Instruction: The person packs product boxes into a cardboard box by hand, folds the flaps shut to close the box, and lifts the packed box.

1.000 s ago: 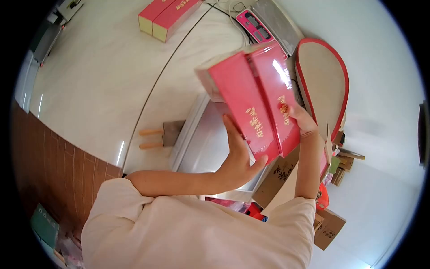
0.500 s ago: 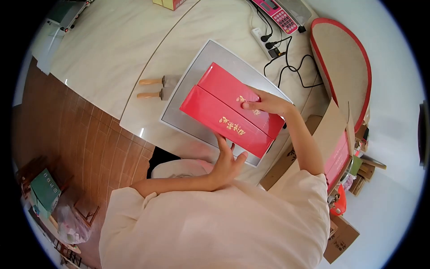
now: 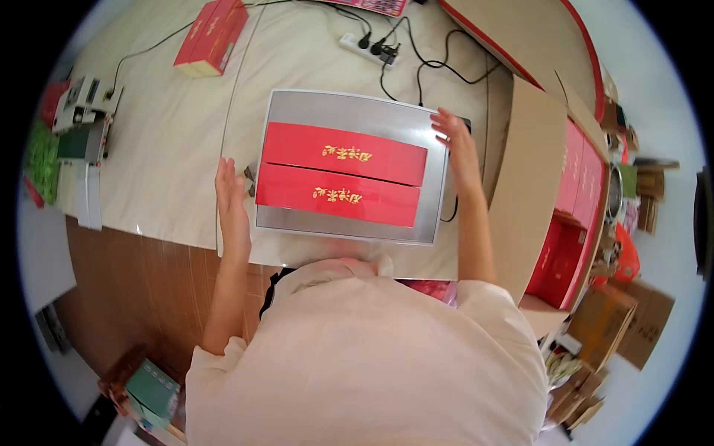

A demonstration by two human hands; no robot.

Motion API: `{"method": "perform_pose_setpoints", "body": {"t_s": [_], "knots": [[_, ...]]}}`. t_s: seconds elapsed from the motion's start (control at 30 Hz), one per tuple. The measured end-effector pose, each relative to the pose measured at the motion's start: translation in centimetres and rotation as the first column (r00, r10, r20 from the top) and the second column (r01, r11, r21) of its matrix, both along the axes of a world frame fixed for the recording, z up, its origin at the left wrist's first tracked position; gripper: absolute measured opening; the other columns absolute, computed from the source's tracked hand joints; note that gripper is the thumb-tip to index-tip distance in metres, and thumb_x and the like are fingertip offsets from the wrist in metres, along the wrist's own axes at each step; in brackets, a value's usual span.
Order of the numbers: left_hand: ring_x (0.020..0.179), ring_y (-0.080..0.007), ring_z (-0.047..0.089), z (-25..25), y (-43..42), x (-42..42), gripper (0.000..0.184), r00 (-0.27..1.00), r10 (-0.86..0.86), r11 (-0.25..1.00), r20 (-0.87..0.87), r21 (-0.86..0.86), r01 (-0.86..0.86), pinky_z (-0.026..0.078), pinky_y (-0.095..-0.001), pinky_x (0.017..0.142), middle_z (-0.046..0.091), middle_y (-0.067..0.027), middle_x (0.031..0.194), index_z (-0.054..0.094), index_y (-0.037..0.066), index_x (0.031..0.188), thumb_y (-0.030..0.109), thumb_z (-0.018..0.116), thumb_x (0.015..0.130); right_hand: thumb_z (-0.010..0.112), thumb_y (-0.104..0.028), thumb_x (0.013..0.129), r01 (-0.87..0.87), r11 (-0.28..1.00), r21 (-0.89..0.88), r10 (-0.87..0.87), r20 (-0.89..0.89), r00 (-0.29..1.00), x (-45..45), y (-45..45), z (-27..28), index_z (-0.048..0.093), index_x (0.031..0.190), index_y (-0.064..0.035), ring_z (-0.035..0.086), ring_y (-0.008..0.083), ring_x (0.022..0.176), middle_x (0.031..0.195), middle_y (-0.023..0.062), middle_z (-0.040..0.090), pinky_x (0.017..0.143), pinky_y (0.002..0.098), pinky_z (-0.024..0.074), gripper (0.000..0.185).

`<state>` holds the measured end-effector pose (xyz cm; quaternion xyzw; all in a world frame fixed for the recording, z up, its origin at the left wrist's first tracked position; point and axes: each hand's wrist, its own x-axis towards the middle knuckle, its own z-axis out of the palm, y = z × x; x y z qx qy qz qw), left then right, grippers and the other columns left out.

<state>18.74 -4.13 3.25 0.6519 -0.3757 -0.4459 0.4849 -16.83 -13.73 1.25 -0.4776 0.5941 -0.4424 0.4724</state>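
Two red oblong gold-lettered boxes (image 3: 335, 195), just let go, lie on a silver metal panel (image 3: 342, 111); left hand (image 3: 233, 212) and right hand (image 3: 460, 150) hover empty, placement seemingly done.

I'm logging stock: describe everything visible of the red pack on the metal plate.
The red pack is two long boxes side by side, a dark seam between, with gold characters on each top. It looks like glossy card. It lies flat on the metal plate, its left end by the rim. Neither the left hand nor the right hand touches it.
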Motion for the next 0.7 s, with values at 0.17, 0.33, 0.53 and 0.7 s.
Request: {"method": "perform_pose_setpoints", "body": {"t_s": [0.17,0.33,0.53,0.7], "knots": [[0.138,-0.0225,0.026,0.4,-3.9,-0.4,0.058,0.967,-0.233,0.966,-0.099,0.089,0.242,0.023,-0.034,0.111,0.028,-0.0119,0.15,0.023,0.004,0.146,0.037,0.038,0.1,0.031,-0.056,0.096,0.153,0.986,0.071,-0.162,0.151,0.975,2.0,6.2,-1.5,0.035,0.141,-0.003,0.037,0.0267,0.133,0.142,0.0161,0.04,0.109,0.0397,0.0298,0.07],[0.137,-0.0199,0.028,-2.7,-5.4,0.8,0.06,0.887,-0.376,0.887,-0.266,0.173,0.428,0.024,-0.0309,0.111,0.03,-0.0106,0.149,0.026,0.003,0.145,0.039,0.038,0.099,0.029,-0.053,0.098,0.071,0.997,0.034,-0.077,0.225,0.971,4.0,7.3,-1.8,0.024,0.147,-0.0076,0.021,0.0252,0.141,0.152,0.0111,0.023,0.114,0.0366,0.0172,0.067],[0.138,-0.0213,0.027,-3.8,-4.5,0.6,0.069,0.901,-0.295,0.89,-0.319,0.251,0.381,0.02,-0.0321,0.112,0.03,-0.0134,0.148,0.024,0.0,0.145,0.048,0.037,0.098,0.033,-0.05,0.098,0.075,0.98,0.182,-0.131,0.32,0.938,6.2,7.0,0.1,0.029,0.143,-0.0101,0.02,0.0234,0.139,0.149,0.0102,0.025,0.112,0.0336,0.0157,0.06],[0.137,-0.0233,0.028,-4.0,-4.4,0.5,0.071,0.93,-0.295,0.889,-0.219,0.295,0.351,0.021,-0.0334,0.112,0.031,-0.0152,0.147,0.026,-0.001,0.145,0.051,0.035,0.097,0.034,-0.045,0.099,0.055,0.985,0.162,-0.1,0.288,0.952,6.0,6.8,-1.0,0.03,0.14,-0.0094,0.023,0.0231,0.137,0.148,0.0099,0.028,0.112,0.0329,0.0176,0.055]]}}
